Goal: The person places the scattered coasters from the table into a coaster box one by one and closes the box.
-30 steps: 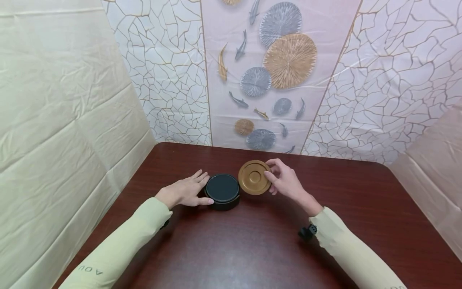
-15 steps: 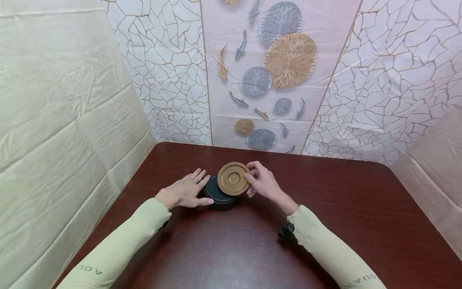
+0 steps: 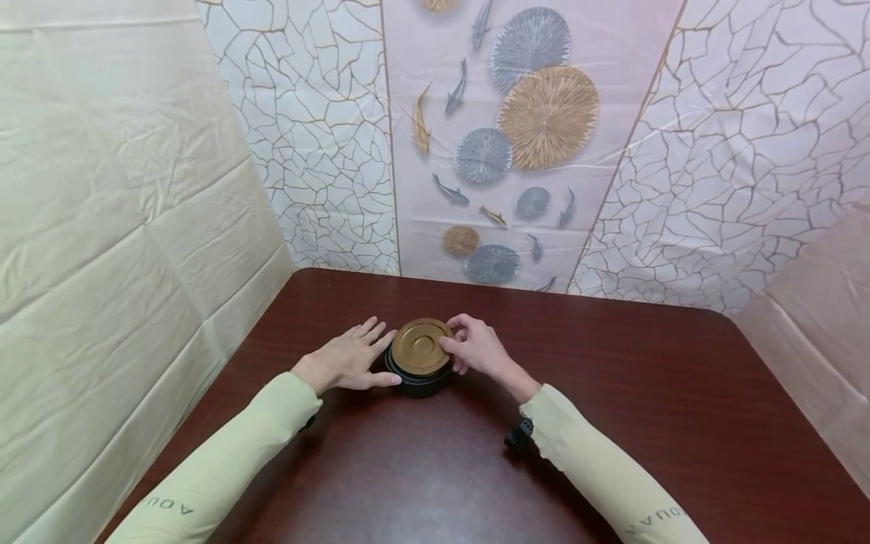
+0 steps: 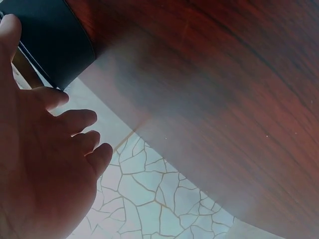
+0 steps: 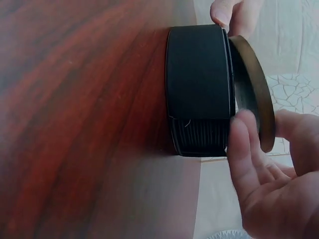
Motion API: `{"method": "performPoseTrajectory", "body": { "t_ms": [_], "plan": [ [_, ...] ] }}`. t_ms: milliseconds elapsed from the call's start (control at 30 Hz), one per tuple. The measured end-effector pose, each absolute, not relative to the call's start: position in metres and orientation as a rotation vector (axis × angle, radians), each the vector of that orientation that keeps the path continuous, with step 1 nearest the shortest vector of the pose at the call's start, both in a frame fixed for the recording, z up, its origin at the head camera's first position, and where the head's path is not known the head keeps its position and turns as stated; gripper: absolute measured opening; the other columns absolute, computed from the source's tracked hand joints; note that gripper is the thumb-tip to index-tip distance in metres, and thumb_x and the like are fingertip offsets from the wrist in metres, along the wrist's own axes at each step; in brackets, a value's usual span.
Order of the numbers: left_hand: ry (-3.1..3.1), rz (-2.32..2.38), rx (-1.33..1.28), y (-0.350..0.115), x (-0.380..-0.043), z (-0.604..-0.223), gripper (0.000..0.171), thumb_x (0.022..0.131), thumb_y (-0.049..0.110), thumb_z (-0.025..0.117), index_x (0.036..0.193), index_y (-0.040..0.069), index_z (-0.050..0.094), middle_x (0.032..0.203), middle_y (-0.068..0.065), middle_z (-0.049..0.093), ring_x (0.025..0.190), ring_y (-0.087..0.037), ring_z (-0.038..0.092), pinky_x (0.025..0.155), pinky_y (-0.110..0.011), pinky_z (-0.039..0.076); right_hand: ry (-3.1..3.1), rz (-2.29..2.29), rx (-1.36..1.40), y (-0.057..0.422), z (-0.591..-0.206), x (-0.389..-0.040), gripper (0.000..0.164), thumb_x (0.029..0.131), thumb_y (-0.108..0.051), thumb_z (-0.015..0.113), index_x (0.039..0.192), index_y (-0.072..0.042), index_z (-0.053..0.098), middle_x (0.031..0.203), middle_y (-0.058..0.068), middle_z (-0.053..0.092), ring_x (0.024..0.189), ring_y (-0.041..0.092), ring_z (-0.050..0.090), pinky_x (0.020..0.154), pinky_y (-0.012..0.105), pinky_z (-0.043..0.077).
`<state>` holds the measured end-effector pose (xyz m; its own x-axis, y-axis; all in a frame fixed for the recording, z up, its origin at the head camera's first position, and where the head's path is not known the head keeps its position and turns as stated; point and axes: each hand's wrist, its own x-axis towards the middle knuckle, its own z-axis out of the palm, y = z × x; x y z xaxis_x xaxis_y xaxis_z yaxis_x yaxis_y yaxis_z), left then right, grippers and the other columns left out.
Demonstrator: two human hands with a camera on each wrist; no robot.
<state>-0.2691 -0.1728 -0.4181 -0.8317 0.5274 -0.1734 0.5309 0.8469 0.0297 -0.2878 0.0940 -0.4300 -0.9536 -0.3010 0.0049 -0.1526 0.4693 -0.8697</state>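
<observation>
A round black holder point(image 3: 421, 387) stands on the dark red-brown table, with a cut-out in its side that shows stacked ridged edges point(image 5: 199, 137) in the right wrist view. Over its top is a round brown coaster point(image 3: 416, 351) with a ringed recess. My right hand point(image 3: 479, 352) pinches the coaster's right edge between thumb and fingers; in the right wrist view the coaster tilts, with a gap between it and the holder's rim on that side. Spread and straight, my left hand point(image 3: 350, 361) has its thumb and forefinger against the holder's left side.
The wooden table point(image 3: 435, 468) extends to both sides and toward me. Behind it hangs a patterned cloth point(image 3: 326, 151), and plain pale cloth point(image 3: 122, 227) covers the left side. A small black device point(image 3: 520, 434) sits at the right wrist.
My right hand has carried the brown coaster leftward from beside the black holder to over its top, lowering it onto the rim. The left hand has stayed in place.
</observation>
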Motion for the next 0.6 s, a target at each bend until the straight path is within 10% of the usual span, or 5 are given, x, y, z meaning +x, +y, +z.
{"method": "performPoseTrajectory", "body": {
  "t_ms": [600],
  "plan": [
    [2.838,0.003,0.804,-0.1728,-0.2748,-0.4143,0.095,0.087,0.077,0.043,0.158,0.017,0.023,0.163,-0.016,0.021,0.153,-0.032,0.009,0.122,-0.048,0.018,2.867,-1.197,-0.528,0.0943,-0.4314,-0.2963,0.017,0.093,-0.024,0.064,0.085,-0.013,0.054,0.059,0.0,0.058,0.041,0.014,0.053,0.042,0.027,0.043]
  ]
}}
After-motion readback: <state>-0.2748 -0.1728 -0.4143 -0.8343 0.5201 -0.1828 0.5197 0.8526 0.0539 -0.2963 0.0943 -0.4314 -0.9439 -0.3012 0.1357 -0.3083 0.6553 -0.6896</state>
